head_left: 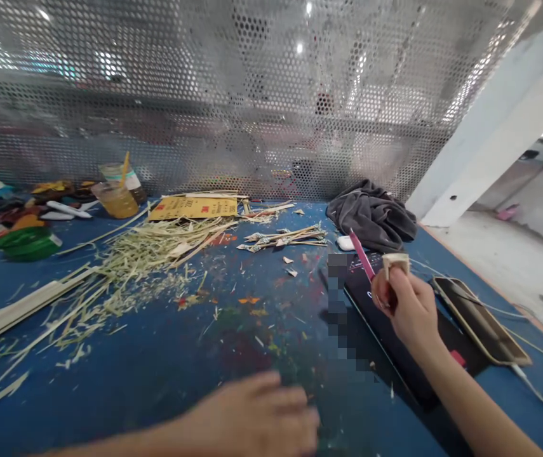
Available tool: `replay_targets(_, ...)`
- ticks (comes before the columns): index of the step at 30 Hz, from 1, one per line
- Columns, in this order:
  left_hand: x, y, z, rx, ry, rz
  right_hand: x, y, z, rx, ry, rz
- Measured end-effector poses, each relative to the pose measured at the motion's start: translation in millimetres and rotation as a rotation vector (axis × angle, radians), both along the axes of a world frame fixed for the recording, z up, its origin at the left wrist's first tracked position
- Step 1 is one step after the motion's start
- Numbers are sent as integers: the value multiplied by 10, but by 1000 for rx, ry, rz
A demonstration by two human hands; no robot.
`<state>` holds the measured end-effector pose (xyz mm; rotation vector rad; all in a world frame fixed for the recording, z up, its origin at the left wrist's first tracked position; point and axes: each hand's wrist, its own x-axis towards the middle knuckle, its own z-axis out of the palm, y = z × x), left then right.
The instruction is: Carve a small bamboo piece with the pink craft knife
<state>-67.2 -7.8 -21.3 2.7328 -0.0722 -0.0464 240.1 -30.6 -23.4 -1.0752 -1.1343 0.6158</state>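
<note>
My right hand (407,301) is closed around a slim pink tool (362,257) with a pointed tip, likely a craft knife. A pale beige piece (395,259) sits at the top of that hand, over or against a finger. Beneath the hand lies a black tablet (395,343) with a lit mark on its screen. My left hand (256,416), blurred, is low over the blue table (166,387), fingers stretched out and holding nothing. Ahead of both hands rests a small bundle of thin sticks (290,238) with wrapped ends.
Bamboo-like shavings (157,251) heap at the left, beside yellow sandpaper (195,207) and long pale strips (23,301). Behind them stand a cup of yellowish liquid (116,200) and a green container (27,243). A dark cloth (373,212) and a cabled phone (481,317) lie right. Perforated metal (233,114) rises behind.
</note>
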Motion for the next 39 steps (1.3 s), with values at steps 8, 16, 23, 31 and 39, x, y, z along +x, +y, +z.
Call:
replay_targets(8,-294,1552,156,535,-85,837,133,143,126,58,202,-197)
replay_targets(16,1332,-444,-44,-40,-61,-194,347,252,53,32,275,-304)
replay_targets(23,912,464,-118,194,69,388,376,259,14,-19,279,-325)
replay_targets(31,618,365,52,319,-49,659,335,296,-14,-34,264,-309)
replay_targets(39,1447,16,-212,134,21,221,420,255,-92,-52,253,-342)
